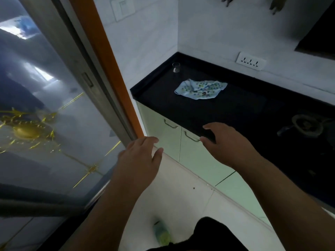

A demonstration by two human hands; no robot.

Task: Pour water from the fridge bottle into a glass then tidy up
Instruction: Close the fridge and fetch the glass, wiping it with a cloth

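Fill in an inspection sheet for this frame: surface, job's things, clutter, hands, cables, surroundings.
Surface: black counter over pale green cabinets, no spill seen.
Job's things: glass upright near the counter's back left corner, contents unclear; fridge door shut at left; a greenish bottle low on the floor, blurred.
Clutter: patterned cloth crumpled on the counter, apart from the glass.
Hands: left hand open, near the fridge's edge; right hand open, at the counter's front edge; neither has a grip on anything.
Cables: nothing seen.
Surroundings: wall socket above the counter, stove burner at right, switch on the wall.
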